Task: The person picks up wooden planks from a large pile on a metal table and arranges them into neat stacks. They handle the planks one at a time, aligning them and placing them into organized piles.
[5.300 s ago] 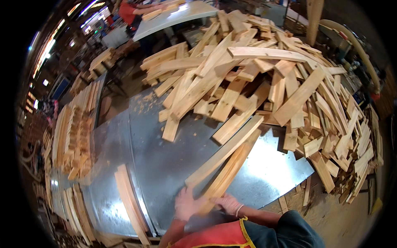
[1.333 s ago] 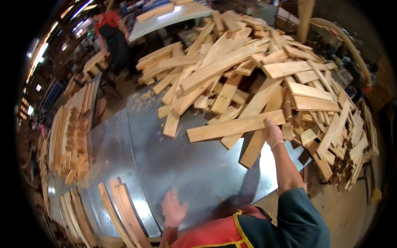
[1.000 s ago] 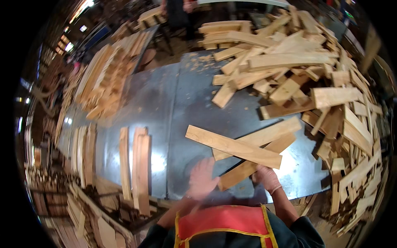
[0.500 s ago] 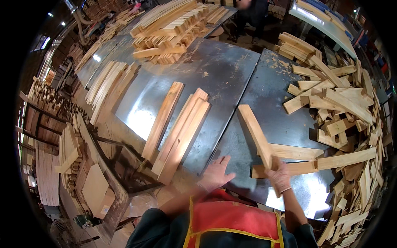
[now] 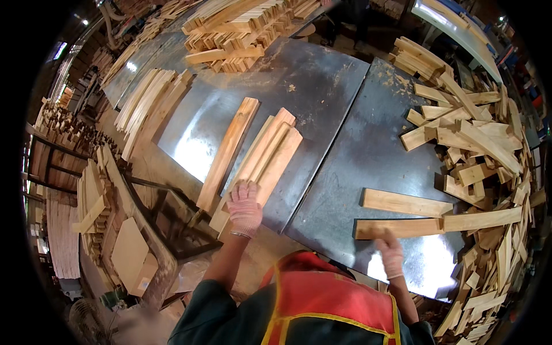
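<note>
My left hand point(image 5: 245, 210), in a pale pinkish glove, grips the near end of a wooden plank in a group of planks point(image 5: 270, 144) lying side by side on the metal table. A single plank point(image 5: 228, 154) lies just left of that group. My right hand point(image 5: 391, 256), gloved too, is at the near edge of a short plank point(image 5: 399, 228) on the right of the table. Its fingers are smeared by motion, so whether they touch the wood is unclear. Another short plank point(image 5: 407, 203) lies just beyond.
A heap of loose wood pieces point(image 5: 477, 138) covers the right side, and one plank point(image 5: 483, 219) juts from it. A tall stack of planks point(image 5: 236, 40) stands at the far end. More strips point(image 5: 146, 109) lie at the left edge. A seam point(image 5: 328, 152) divides the metal tabletop point(image 5: 322, 86).
The slanted plank from my right hand has left the right side; the left group looks one plank larger. My left hand moved up-left onto that group. My right hand, now without that plank, shifted slightly nearer.
</note>
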Action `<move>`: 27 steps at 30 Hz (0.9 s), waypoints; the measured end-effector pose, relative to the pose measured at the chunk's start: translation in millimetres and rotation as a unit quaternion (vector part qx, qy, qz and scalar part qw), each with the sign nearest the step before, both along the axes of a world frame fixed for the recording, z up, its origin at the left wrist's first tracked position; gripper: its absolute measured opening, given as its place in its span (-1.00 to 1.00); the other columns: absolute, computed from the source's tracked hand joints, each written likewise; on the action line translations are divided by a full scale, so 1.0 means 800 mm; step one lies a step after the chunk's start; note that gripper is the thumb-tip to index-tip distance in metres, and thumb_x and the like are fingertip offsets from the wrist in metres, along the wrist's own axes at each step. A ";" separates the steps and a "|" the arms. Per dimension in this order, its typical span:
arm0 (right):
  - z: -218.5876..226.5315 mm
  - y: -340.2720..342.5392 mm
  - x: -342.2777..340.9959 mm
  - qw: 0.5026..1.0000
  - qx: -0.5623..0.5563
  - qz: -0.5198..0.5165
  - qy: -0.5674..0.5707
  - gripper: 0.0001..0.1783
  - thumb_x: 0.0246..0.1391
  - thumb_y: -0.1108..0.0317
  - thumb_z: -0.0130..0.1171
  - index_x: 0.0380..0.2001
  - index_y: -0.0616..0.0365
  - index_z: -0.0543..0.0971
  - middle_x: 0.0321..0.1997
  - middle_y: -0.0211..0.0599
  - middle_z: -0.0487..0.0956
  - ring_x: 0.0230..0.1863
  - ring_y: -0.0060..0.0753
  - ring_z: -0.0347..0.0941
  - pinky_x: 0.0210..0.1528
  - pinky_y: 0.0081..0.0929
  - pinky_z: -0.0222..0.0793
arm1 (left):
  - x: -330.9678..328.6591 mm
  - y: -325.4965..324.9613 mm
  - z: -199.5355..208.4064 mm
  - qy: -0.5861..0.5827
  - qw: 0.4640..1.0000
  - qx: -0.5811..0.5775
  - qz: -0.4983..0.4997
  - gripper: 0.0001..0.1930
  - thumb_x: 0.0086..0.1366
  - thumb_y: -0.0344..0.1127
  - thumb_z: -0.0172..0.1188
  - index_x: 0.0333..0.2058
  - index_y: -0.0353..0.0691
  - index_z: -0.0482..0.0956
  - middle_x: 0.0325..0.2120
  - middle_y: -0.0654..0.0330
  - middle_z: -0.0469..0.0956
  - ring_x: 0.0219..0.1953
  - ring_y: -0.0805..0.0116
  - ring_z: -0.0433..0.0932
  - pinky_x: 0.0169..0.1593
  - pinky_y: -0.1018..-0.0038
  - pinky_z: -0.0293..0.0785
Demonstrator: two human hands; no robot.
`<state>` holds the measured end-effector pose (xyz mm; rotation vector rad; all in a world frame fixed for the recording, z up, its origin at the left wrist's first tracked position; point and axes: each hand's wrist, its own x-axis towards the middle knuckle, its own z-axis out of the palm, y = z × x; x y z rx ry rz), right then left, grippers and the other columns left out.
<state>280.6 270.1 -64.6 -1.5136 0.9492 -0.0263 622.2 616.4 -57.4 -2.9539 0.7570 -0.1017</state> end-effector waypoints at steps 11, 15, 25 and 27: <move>-0.021 -0.363 -0.166 0.831 -0.088 -0.534 -0.130 -0.13 0.06 -0.20 0.39 0.35 -0.05 0.41 0.26 -0.44 0.50 0.18 -0.29 0.39 0.10 -0.11 0.31 | -0.201 -0.300 0.020 0.315 0.878 0.038 -0.358 -0.05 0.20 0.26 0.30 0.44 -0.11 0.24 0.44 0.04 0.18 0.48 -0.02 0.12 0.49 -0.03 0.00; -0.028 -0.428 -0.192 0.779 0.000 -0.583 -0.231 -0.27 0.16 0.17 0.42 0.37 -0.01 0.42 0.30 -0.33 0.50 0.21 -0.15 0.49 0.17 -0.09 0.48 | -0.249 -0.349 -0.015 0.208 0.901 -0.009 -0.380 0.01 0.16 0.25 0.35 0.48 -0.08 0.18 0.37 0.05 0.31 0.43 0.03 0.23 0.46 0.01 0.10; 0.050 -0.189 -0.101 0.837 0.189 -0.339 -0.385 -0.31 0.26 0.18 0.37 0.35 0.16 0.37 0.24 -0.29 0.52 0.27 -0.20 0.47 0.39 -0.11 0.39 | -0.184 -0.158 0.042 0.706 0.602 -0.373 -0.007 -0.32 0.19 -0.32 0.44 0.31 -0.21 0.51 -0.07 0.18 0.61 0.05 0.35 0.56 0.16 0.44 0.46; 0.039 -0.130 -0.067 0.867 0.208 -0.306 -0.335 -0.39 0.13 0.29 0.49 0.21 0.09 0.47 0.14 -0.38 0.56 0.16 -0.34 0.50 0.32 -0.21 0.44 | -0.193 -0.138 0.052 0.696 0.550 -0.451 0.102 -0.32 0.22 -0.34 0.40 0.34 -0.23 0.47 -0.11 0.22 0.61 -0.04 0.42 0.57 0.07 0.49 0.49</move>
